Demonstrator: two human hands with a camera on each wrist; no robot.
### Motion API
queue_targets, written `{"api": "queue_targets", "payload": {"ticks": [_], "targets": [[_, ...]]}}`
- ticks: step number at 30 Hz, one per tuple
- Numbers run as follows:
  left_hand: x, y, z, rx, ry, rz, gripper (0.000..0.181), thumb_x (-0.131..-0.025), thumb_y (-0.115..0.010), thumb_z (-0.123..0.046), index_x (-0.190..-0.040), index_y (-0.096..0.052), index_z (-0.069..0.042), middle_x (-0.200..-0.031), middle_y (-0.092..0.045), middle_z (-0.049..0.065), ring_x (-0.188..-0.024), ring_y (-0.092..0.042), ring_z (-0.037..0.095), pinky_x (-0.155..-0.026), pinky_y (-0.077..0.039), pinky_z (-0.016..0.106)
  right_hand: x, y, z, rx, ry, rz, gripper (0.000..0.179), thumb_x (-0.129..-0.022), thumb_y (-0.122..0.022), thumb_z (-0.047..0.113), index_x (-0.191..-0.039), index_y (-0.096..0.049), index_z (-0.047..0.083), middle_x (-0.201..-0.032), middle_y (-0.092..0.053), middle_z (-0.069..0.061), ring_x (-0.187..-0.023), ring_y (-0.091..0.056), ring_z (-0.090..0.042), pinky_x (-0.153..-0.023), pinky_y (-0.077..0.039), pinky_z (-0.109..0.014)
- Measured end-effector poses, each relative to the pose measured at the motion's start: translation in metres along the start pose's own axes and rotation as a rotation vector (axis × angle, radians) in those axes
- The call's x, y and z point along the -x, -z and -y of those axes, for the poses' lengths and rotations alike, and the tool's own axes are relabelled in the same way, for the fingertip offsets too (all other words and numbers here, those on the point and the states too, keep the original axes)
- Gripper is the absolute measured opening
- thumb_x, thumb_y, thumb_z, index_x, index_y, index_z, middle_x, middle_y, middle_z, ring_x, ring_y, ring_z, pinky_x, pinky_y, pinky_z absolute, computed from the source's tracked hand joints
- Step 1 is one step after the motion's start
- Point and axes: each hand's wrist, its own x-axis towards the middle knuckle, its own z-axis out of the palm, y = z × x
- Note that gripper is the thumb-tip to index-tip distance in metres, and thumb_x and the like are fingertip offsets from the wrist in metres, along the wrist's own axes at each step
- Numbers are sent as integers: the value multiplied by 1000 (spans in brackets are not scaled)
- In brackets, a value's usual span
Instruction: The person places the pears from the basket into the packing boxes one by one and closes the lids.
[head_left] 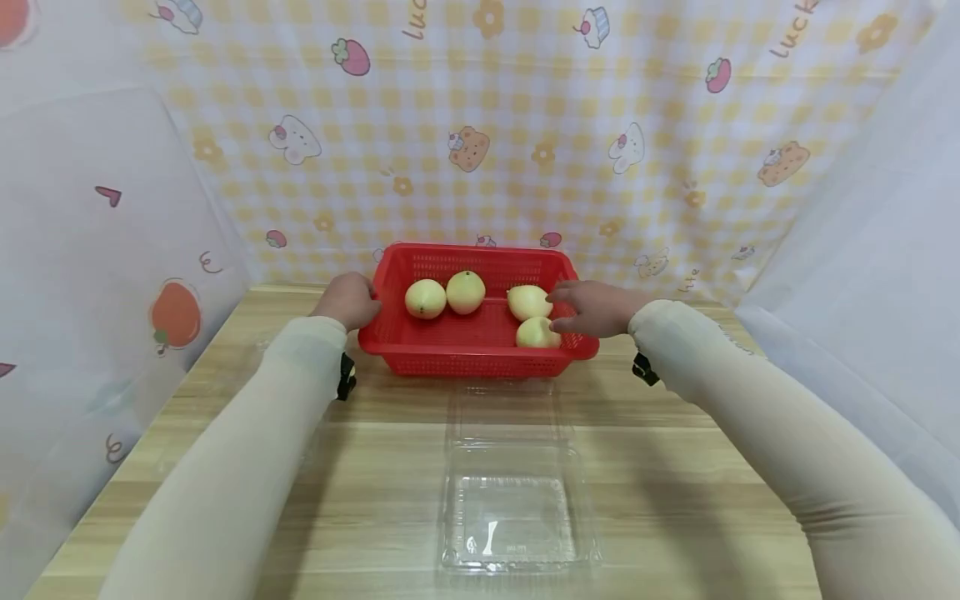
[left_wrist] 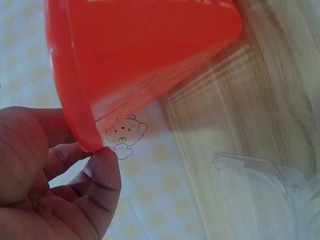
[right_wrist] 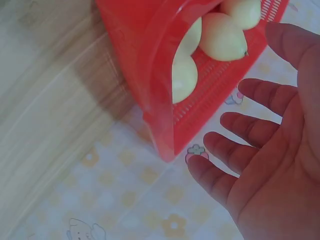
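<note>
A red plastic basket point(head_left: 465, 362) with slotted walls stands at the back of the table, holding several pale yellow-green round fruits. Two fruits point(head_left: 425, 299) sit toward its left side, and two more point(head_left: 528, 302) lie near the right end. At the left end, my left hand point(head_left: 348, 302) pinches the basket's rim between thumb and fingers, as the left wrist view shows. My right hand point(head_left: 596, 307) is over the right rim beside the fruits. In the right wrist view its fingers point(right_wrist: 260, 132) are spread, holding nothing.
In front of the basket lies an opened clear plastic clamshell box point(head_left: 513, 500). More clear plastic packaging point(left_wrist: 260, 195) is on the table to the left. A checked cloth point(head_left: 525, 108) hangs behind, and pale sheets point(head_left: 90, 208) flank both sides of the wooden table point(head_left: 660, 500).
</note>
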Motion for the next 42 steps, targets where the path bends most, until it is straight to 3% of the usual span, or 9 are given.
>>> {"api": "queue_targets", "payload": {"ticks": [4, 11, 18, 24, 35, 39, 42], "targets": [[0, -1, -3, 16, -6, 3, 18, -95, -51, -6, -83, -63, 0, -75, -62, 10, -69, -56, 22, -65, -48, 30, -1, 0, 4, 14, -18, 45, 59, -96, -61, 35, -144, -49, 4, -152, -37, -21, -140, -32, -41, -109, -33, -57], [3, -1, -2, 32, 15, -16, 19, -95, -50, -5, -92, -67, 4, -78, -63, 12, -70, -58, 22, -66, -49, 30, -12, 2, 5, 29, -23, 41, 57, -96, -62, 33, -143, -50, 3, -147, -44, -20, -136, -38, -40, -106, -37, -56], [3, -3, -2, 9, 9, -19, 21, -94, -50, -5, -78, -63, 1, -65, -58, 9, -61, -57, 20, -61, -49, 29, -20, 11, 5, -6, -69, 101, 58, -97, -60, 35, -145, -48, 4, -146, -46, -19, -137, -38, -37, -109, -34, -55], [2, -3, -1, -2, -8, -33, 24, -92, -50, -4, -70, -58, -3, -63, -58, 8, -59, -56, 20, -60, -49, 29, -25, 17, 3, -67, -111, 106, 59, -99, -56, 36, -147, -44, 4, -146, -48, -16, -136, -40, -36, -109, -33, -55], [2, -4, 1, -10, 8, -28, 21, -92, -49, -2, -74, -60, -2, -67, -60, 10, -62, -57, 21, -59, -50, 30, -35, 17, 2, -139, -145, 137, 60, -100, -54, 38, -149, -43, 4, -149, -44, -16, -138, -36, -37, -109, -33, -57], [0, -4, -1, -25, 10, -31, 19, -93, -49, -3, -80, -63, 0, -75, -62, 13, -66, -60, 24, -64, -54, 33, -41, 19, -1, -159, -151, 120, 59, -101, -53, 36, -148, -42, 2, -149, -44, -17, -139, -36, -37, -109, -32, -56], [-1, -4, -2, -36, 17, -32, 17, -94, -49, -3, -85, -64, 1, -81, -62, 14, -70, -61, 25, -67, -55, 34, -45, 21, -1, -149, -154, 154, 59, -101, -52, 36, -149, -41, 2, -151, -41, -17, -140, -34, -37, -110, -31, -56]]}}
